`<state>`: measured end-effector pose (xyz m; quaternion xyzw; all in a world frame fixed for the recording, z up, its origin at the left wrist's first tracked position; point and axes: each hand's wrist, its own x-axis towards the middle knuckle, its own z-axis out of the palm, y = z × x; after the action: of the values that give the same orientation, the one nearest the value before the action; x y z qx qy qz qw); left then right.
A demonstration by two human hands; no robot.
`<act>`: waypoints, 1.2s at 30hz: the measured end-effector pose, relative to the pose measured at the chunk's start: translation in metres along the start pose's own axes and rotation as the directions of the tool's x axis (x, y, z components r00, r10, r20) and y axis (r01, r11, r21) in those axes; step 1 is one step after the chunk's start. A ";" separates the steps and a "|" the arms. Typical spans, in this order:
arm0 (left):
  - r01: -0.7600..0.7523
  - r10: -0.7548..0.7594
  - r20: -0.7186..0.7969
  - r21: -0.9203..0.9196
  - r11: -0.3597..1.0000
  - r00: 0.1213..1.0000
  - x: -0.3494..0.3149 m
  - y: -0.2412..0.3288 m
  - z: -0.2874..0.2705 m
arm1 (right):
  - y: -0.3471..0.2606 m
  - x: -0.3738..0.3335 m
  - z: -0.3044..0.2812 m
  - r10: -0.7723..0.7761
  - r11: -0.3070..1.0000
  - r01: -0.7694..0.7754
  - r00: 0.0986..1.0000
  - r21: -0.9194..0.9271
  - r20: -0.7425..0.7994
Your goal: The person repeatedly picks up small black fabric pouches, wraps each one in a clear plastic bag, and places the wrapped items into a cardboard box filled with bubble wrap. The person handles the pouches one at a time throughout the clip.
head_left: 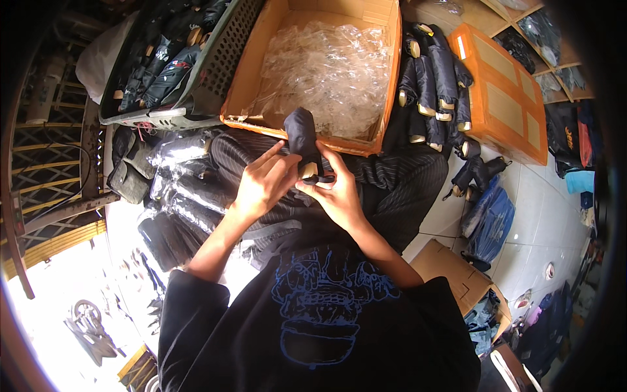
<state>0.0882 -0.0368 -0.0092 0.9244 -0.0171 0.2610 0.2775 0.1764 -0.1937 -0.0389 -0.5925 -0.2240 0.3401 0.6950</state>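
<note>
A short black folding umbrella [301,134] in a cloth sleeve stands between my hands, its pale handle end [308,171] toward me and its covered end toward the carton. My left hand [262,183] has its fingers and thumb closed on the umbrella's left side, near the handle. My right hand [338,189] grips it from the right, thumb low by the handle end and fingers along the side. A dark strap hangs by the right thumb. Crossed legs in striped black trousers [405,189] lie under my hands.
An open carton [394,65] with crumpled clear plastic sleeves [320,72] stands ahead. At the left is a crate [225,49] of umbrellas, with plastic-wrapped bundles [189,186] below it. Several dark umbrellas [424,78] lie right, beside an orange-taped box [499,91]. Another carton [450,274] sits lower right.
</note>
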 end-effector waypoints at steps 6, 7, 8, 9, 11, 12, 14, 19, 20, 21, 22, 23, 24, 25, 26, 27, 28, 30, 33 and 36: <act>0.088 -0.087 -0.048 0.031 0.996 0.995 0.006 0.009 0.002 | 0.002 0.001 0.002 -0.051 0.998 0.050 0.999 -0.036 -0.012; 0.108 -0.107 -0.019 0.026 0.994 0.994 0.010 0.012 -0.001 | 0.000 0.001 0.000 -0.066 0.994 0.065 0.998 -0.086 -0.002; 0.048 -0.047 -0.034 0.029 0.998 0.998 0.010 0.009 -0.001 | -0.002 0.000 0.000 -0.079 0.987 0.080 0.997 -0.137 0.012; -0.011 0.013 -0.049 0.034 0.999 0.999 0.012 0.004 0.000 | -0.003 0.000 0.001 -0.066 0.992 0.067 0.998 -0.109 0.009; 0.003 -0.001 -0.065 0.033 0.999 0.998 0.009 0.001 0.002 | -0.003 0.000 0.001 -0.041 0.998 0.041 0.999 -0.051 0.003; 0.076 -0.074 -0.067 0.026 0.997 0.995 0.005 0.004 0.005 | -0.003 0.000 0.001 -0.058 0.993 0.059 0.998 -0.099 0.012; 0.191 -0.190 -0.093 0.001 0.982 0.977 0.001 0.007 0.011 | -0.001 0.000 -0.001 -0.092 0.976 0.096 0.995 -0.196 0.029; 0.156 -0.162 -0.049 -0.109 0.982 0.986 0.008 0.013 0.012 | 0.008 -0.002 -0.002 -0.075 0.982 0.076 0.997 -0.173 0.009; 0.181 -0.185 -0.018 -0.140 0.973 0.983 0.011 0.014 0.008 | 0.010 -0.002 -0.002 -0.071 0.990 0.069 0.997 -0.127 -0.007; 0.207 -0.208 0.013 -0.171 0.963 0.978 0.014 0.015 0.002 | 0.012 -0.001 -0.003 -0.102 0.985 0.101 0.995 -0.140 -0.002; 0.234 -0.229 0.046 -0.200 0.952 0.972 0.015 0.014 -0.002 | 0.014 -0.001 -0.004 -0.133 0.979 0.132 0.991 -0.154 0.004; 0.200 -0.177 0.115 -0.238 0.950 0.978 0.013 0.010 -0.007 | 0.015 -0.001 -0.005 -0.163 0.972 0.162 0.987 -0.170 0.009; 0.202 -0.173 0.139 -0.234 0.951 0.975 0.014 0.009 -0.011 | 0.014 -0.002 -0.006 -0.144 0.975 0.145 0.989 -0.166 0.018; 0.203 -0.168 0.163 -0.229 0.952 0.972 0.016 0.010 -0.015 | 0.013 -0.002 -0.007 -0.125 0.978 0.128 0.992 -0.163 0.026; 0.209 -0.169 0.186 -0.222 0.952 0.968 0.019 0.012 -0.020 | 0.012 -0.003 -0.008 -0.104 0.981 0.109 0.994 -0.158 0.039; 0.230 -0.187 0.207 -0.208 0.951 0.960 0.020 0.015 -0.022 | 0.011 -0.003 -0.007 -0.121 0.974 0.127 0.992 -0.189 0.045; 0.223 -0.186 0.215 -0.164 0.961 0.959 0.020 0.017 -0.024 | 0.009 -0.003 -0.007 -0.137 0.964 0.145 0.989 -0.221 0.051; 0.204 -0.182 0.228 -0.077 0.976 0.957 0.020 0.020 -0.025 | 0.008 -0.003 -0.006 -0.151 0.951 0.160 0.987 -0.265 0.054; 0.036 -0.046 0.163 0.063 0.997 0.986 0.014 0.015 -0.019 | 0.004 -0.003 -0.003 -0.143 0.946 0.149 0.989 -0.288 0.043; 0.014 -0.023 0.098 0.088 0.996 0.995 0.009 0.011 -0.013 | -0.001 -0.002 -0.003 -0.145 0.940 0.150 0.989 -0.305 0.039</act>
<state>0.0882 -0.0383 0.0100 0.9475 -0.0108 0.2130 0.2383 0.1780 -0.1972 -0.0383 -0.6722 -0.3235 0.2528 0.6161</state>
